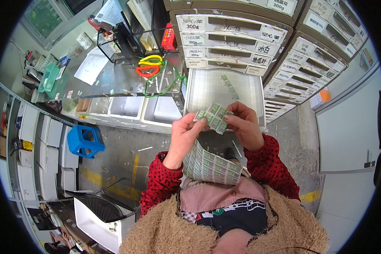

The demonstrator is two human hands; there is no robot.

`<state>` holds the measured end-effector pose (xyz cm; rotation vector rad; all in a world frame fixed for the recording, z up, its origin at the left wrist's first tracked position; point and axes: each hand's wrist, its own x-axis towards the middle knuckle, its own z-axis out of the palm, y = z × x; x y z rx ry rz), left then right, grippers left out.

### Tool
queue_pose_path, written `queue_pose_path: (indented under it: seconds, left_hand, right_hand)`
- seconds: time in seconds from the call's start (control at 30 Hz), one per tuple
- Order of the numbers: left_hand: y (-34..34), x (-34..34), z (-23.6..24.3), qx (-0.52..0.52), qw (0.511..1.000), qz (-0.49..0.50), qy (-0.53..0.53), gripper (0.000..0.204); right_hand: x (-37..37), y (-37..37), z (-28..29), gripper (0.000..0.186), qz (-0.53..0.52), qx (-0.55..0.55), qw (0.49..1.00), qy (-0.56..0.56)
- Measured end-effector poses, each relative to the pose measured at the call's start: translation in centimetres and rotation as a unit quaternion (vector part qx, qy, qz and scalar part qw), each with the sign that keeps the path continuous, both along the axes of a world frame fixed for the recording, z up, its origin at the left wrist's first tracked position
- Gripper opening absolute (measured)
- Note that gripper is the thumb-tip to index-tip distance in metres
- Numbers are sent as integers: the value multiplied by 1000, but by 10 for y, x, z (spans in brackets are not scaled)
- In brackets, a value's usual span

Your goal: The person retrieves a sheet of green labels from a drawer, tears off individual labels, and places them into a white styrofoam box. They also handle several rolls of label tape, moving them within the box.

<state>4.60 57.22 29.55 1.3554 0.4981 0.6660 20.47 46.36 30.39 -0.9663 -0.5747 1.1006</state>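
My left hand [184, 135] and my right hand [243, 127] pinch a small piece of green-and-white printed labels [216, 116] from either side, above an open white drawer [192, 89]. Below my left hand a long, curved sheet of similar labels [207, 167] hangs down against my front; whether that hand grips it too, I cannot tell. A loose strip of labels [229, 86] lies inside the drawer.
Drawer cabinets [228, 23] rise ahead and right. A metal desk [122, 84] holds papers and scissors [148, 68]. A blue stool [84, 142], white bins [51, 131] and a black mesh chair [97, 203] are left. Another person's hands [61, 239] show lower left.
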Motion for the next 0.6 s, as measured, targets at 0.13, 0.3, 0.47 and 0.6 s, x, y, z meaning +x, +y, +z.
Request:
queue_pose_path:
  seconds: [0.13,0.3,0.47,0.6]
  left_hand:
    - [-3,2,0,7,1000,3,2,14]
    - [-4,3,3,5,1000,3,-8,15]
    - [-10,9,9,-24,999,-4,-31,8]
    - [-9,8,1,-32,997,-63,-35,10]
  right_hand:
    - [2,-4,-2,12,0,4,1000,2]
    - [1,-7,1,12,13,10,1000,0]
    - [2,-9,-1,11,7,11,1000,7]
    - [1,-8,-2,11,-16,5,1000,18]
